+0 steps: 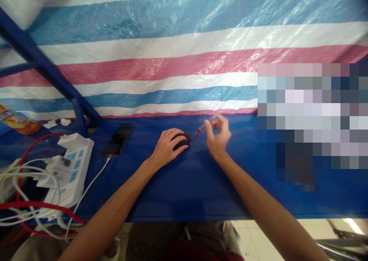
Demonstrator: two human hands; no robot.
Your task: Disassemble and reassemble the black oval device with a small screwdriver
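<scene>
Live at the blue-covered bench (161, 192), and my eyes are on the black computer mouse (181, 141), sitting right in the middle of the shot. The left hand (166, 148) is cupped over it, fingers curled down around its shell, holding it firmly. Just to the right of the mouse, the right hand (218, 136) is pinching a slim clear-handled screwdriver with a red shaft (202, 127) between thumb and fingertips. Its narrow end points at the mouse and comes in right by the front edge, though from here I can't tell whether they touch. A few tiny dark specks (184, 153) lie just in front of the mouse. To the left of the mouse there's a dark object (117, 139), too pixelated for me to name, and a white cable (89, 196) runs from it to a white power strip (73, 169) further left, with blue switches, plugs crowded into it and a tangle of white and red cables (31, 211). Far left of the mouse, an orange-and-yellow can (15, 119) leans at the back edge, contents hidden, near white scraps (50, 123). Behind the mouse hangs a striped blue, white and red tarpaulin (172, 61), crossed on the left by a blue metal frame bar (37, 61), and well to the right a big pixelated patch (304, 119) blocks my view.
</scene>
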